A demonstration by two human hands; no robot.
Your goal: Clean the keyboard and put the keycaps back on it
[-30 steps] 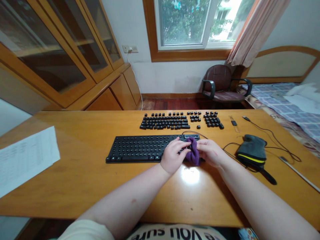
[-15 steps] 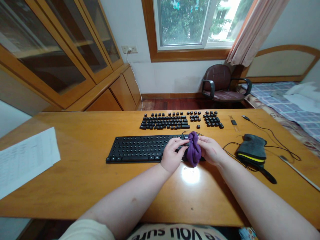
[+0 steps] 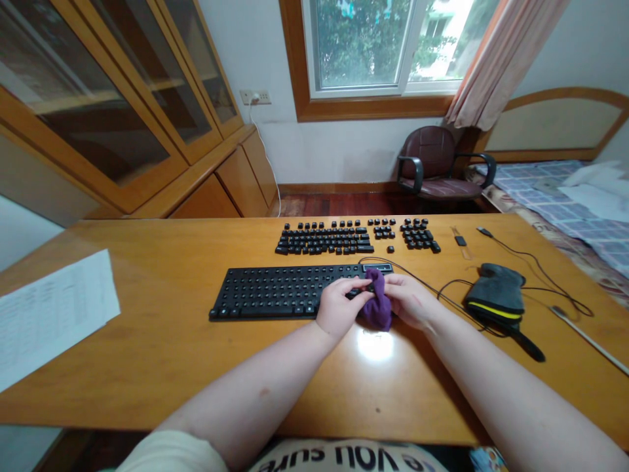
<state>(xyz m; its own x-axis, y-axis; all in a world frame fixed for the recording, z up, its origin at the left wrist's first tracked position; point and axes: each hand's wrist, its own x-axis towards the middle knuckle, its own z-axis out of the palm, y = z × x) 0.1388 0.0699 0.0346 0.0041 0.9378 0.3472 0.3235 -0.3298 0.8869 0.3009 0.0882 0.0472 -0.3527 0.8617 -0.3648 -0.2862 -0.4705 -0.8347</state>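
My left hand [image 3: 341, 303] is closed in a pinch, with a small black keycap [image 3: 369, 287] showing at its fingertips. Against it lies a bunched purple cloth [image 3: 378, 311], gripped by my right hand [image 3: 409, 300], whose fingers are folded around it. Both hands are over the right end of a black keyboard [image 3: 270, 292], which lies on the desk with most of its switches bare. Cloth and hands hide the keyboard's right part. Behind it, loose black keycaps [image 3: 322, 240] are laid out in rows like a keyboard's layout.
A grey pouch with yellow trim [image 3: 496, 292] lies at the right, with a black cable [image 3: 540, 249] around it. Nearby are a small keycap puller [image 3: 460, 240] and a white stick [image 3: 592, 341]. Papers [image 3: 54, 314] lie on the left of the wooden desk [image 3: 162, 367].
The purple cloth has shifted slightly down and left, uncovering the keyboard's top right corner label. The right fingers have moved a little, and the dark keycap shows more clearly at the left fingertips.
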